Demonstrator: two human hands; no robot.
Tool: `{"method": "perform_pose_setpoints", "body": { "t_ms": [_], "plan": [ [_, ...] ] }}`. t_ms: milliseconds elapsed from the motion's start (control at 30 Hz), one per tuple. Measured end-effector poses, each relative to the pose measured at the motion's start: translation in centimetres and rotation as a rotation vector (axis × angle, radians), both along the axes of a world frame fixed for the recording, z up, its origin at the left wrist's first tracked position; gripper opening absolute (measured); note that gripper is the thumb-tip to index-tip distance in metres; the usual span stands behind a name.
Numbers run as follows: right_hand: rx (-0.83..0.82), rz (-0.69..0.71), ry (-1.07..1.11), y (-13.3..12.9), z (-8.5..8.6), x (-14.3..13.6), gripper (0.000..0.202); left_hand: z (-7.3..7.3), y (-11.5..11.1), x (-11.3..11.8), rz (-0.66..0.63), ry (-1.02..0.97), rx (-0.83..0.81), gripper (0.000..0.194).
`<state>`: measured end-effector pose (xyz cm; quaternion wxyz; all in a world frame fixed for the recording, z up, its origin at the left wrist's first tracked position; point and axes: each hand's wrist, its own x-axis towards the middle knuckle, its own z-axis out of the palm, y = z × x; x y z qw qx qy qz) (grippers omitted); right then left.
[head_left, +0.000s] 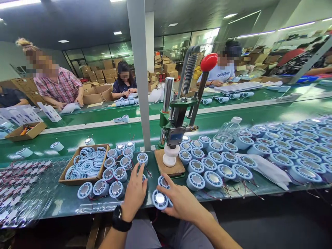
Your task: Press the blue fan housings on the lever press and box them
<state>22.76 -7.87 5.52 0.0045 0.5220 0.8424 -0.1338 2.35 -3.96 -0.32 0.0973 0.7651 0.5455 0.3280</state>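
Observation:
My left hand [135, 188], with a black watch on its wrist, reaches over the green bench with fingers apart. Its fingertips are close to a light-blue round housing [142, 158] with a silver centre; another housing is partly hidden behind the fingers. My right hand [178, 197] has its thumb and fingers around a blue housing [160, 199] near the bench edge, with a second one [164, 181] beside it under the fingers. Beyond my hands stands a green hand press with a red knob [209, 62], a white round fixture [169, 159] and a wooden base [159, 157].
A cardboard box [62, 178] of blue rings sits left, beside grouped housings. Many wired housings [212, 179] fill the right side, near a clear bottle [228, 129]. Flat parts in plastic [23, 190] lie far left. A metal post [141, 69] rises behind; people work across the belt.

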Motion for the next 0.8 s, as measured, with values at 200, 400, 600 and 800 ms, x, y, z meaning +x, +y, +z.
{"method": "perform_pose_setpoints", "body": {
  "t_ms": [200,400,600,800],
  "plan": [
    [0.007,0.055,-0.004,0.6,0.4,-0.7,0.060,0.5,0.3,2.3,0.057,0.054,0.052,0.063],
    [0.010,0.032,0.001,0.6,-0.2,-1.0,0.062,2.5,5.4,3.6,0.140,0.233,-0.046,0.056],
    [0.055,-0.039,0.138,-1.1,-0.5,0.3,0.061,3.9,6.4,4.0,0.134,0.394,-0.047,0.045],
    [0.222,-0.380,0.429,-9.1,-1.5,3.1,0.071,3.7,6.7,3.1,-0.009,0.397,0.043,0.034]
  ]
}}
